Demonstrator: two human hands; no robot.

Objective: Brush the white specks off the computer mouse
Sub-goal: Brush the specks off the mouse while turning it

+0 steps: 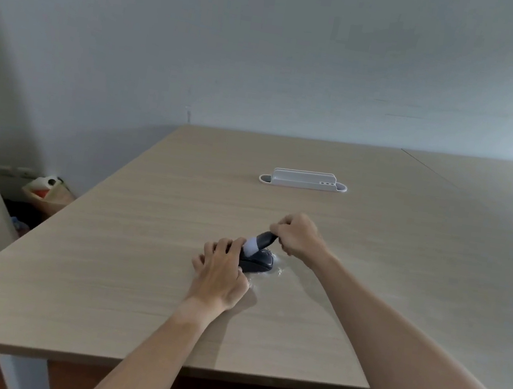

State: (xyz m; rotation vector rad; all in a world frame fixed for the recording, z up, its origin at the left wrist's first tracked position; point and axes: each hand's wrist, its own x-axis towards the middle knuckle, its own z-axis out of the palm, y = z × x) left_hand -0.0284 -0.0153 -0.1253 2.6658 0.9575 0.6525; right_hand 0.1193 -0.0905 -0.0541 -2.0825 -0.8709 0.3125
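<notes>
While left hand [220,272] pins mouse [257,261] on table [139,260], fingers curled round its side, right hand [300,236] pinches brush [258,243], bristles on top. Mouse light, smooth, likely slippery: hold sides, brush gently. Specks [277,265] beside it.

mouse [257,261] dk navy | brush [258,243] blk/wht bristles | table [141,243] lt wood grain | specks [277,269] wht

There are no words, numbers or signs to read here. The dark computer mouse [257,260] shows no brand name. The white holder [303,180] farther back on the tabletop [136,276] has three tiny dark dots, not letters.
</notes>
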